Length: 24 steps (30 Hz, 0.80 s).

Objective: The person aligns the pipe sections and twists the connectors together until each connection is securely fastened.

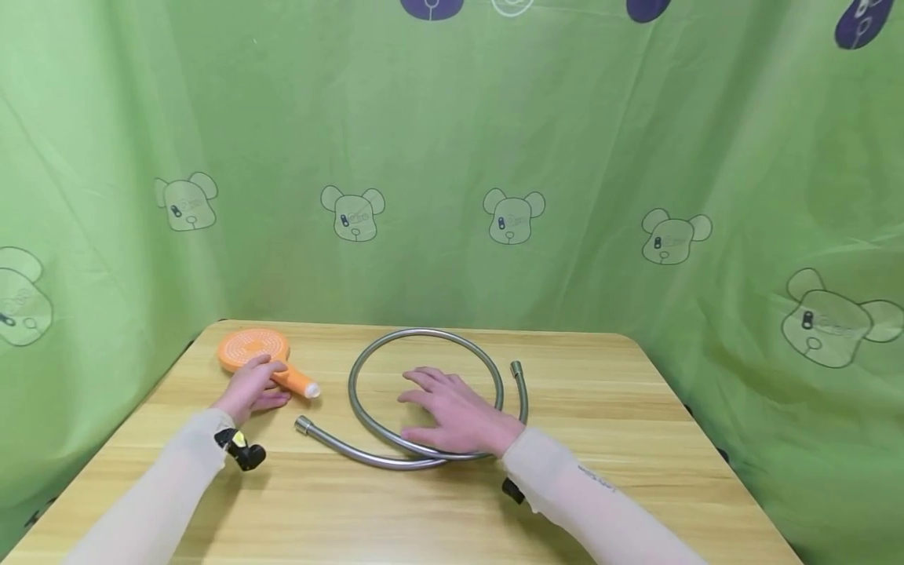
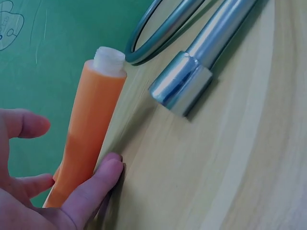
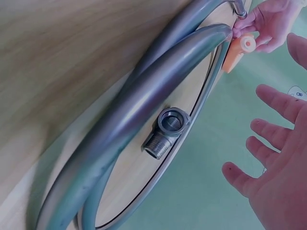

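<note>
An orange shower head point(image 1: 247, 345) lies at the far left of the table, its handle point(image 2: 93, 124) ending in a white threaded tip. My left hand point(image 1: 250, 388) is at this handle, thumb and fingers loosely spread to either side of it. A coiled grey metal shower hose point(image 1: 353, 384) occupies the middle, with one end nut point(image 2: 180, 84) near the left hand. Above the coil my right hand point(image 1: 455, 412) hovers, fingers spread, holding nothing. Inside the loop, a small metal threaded fitting point(image 3: 170, 127) shows in the right wrist view; the right hand hides it in the head view.
The wooden table point(image 1: 424, 518) has its far edge close to a green curtain point(image 1: 438, 267) printed with bear heads, which also hangs at both sides. The other hose end point(image 1: 516, 367) points away at the coil's right.
</note>
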Each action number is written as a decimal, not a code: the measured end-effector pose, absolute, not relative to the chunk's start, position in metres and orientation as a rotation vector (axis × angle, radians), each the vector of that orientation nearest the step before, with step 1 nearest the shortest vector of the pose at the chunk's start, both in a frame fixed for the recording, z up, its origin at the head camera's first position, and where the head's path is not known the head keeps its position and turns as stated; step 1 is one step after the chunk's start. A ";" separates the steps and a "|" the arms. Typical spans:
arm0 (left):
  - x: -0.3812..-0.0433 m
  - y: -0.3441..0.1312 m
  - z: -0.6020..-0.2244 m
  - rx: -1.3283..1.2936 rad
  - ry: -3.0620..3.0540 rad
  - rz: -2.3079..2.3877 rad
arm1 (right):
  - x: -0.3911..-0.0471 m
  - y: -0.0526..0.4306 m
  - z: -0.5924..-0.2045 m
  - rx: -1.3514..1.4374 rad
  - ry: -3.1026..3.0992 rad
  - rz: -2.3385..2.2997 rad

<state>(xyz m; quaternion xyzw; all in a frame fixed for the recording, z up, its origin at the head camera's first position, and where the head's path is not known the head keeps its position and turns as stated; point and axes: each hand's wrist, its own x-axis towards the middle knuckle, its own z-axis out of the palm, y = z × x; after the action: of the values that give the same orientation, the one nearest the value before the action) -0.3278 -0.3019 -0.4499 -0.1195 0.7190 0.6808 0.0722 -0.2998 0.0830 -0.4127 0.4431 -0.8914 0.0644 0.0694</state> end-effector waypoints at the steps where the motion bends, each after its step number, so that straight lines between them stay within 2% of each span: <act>1: -0.328 -0.302 -0.450 -0.369 2.158 2.044 | -0.300 0.082 -0.412 1.335 -2.687 0.192; 24: -0.341 -0.287 -0.450 -0.529 2.318 1.847 | -0.296 0.037 -0.419 1.429 -2.773 0.287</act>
<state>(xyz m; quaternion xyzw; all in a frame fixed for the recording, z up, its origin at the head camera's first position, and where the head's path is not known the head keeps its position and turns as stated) -0.3412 -0.2874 -0.4502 -0.1754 0.7682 0.6122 0.0654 -0.2962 0.0366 -0.4188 0.4560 -0.8852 0.0916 0.0044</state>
